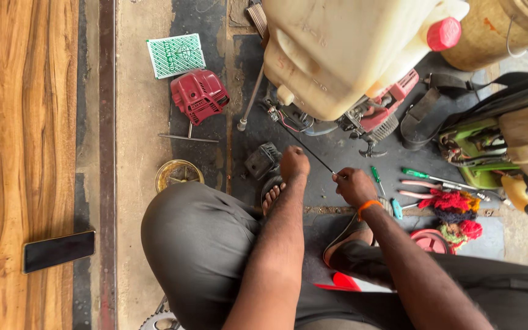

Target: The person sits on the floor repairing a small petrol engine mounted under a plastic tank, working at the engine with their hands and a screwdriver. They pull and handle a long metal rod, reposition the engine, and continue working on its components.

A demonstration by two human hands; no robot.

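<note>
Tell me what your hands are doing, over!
Left hand closed by the engine. Right hand pinches thin black cable. Screwdrivers lie alongside.

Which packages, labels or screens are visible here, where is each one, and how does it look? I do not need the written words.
Flat square green-and-white patterned packet: on the floor at upper left, above the red plastic engine cover.
Black rectangular phone with a dark screen: lying on the wooden board at lower left.
No other labels or signs can be made out.
</note>
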